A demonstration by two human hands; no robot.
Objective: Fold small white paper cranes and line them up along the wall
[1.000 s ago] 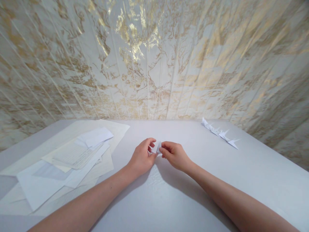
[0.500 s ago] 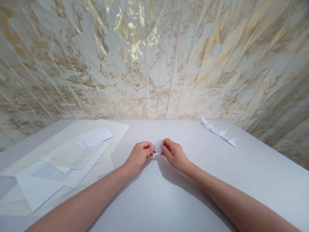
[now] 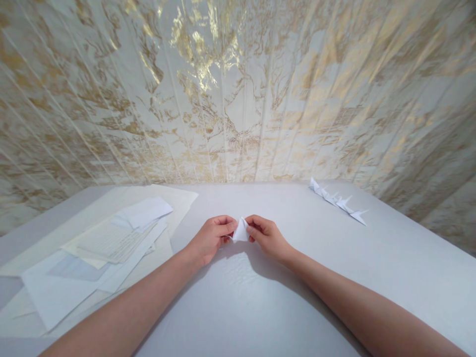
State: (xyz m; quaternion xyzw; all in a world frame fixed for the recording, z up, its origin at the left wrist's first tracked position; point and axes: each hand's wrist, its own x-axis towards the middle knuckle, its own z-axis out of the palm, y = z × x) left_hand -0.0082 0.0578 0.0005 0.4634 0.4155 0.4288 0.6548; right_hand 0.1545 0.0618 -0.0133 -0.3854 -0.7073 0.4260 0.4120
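A small folded piece of white paper (image 3: 241, 231) is held between my two hands, just above the middle of the table. My left hand (image 3: 215, 237) pinches its left side between thumb and fingers. On the other side, my right hand (image 3: 267, 235) grips the right edge in the same way. The paper shows a pointed top and a wider lower edge. Parts of it are hidden behind my fingertips.
Several folded white paper figures (image 3: 338, 202) with pointed tips stand in a row at the back right. Loose sheets, some with writing, form a paper pile (image 3: 63, 292) on the left. A gold-patterned wall covering (image 3: 238, 119) rises behind the white table (image 3: 238, 312).
Between my hands, the paper has gone from a rounder, flatter outline to a pointed, triangular one. Both hands stay nearly in place, with the fingers slightly shifted.
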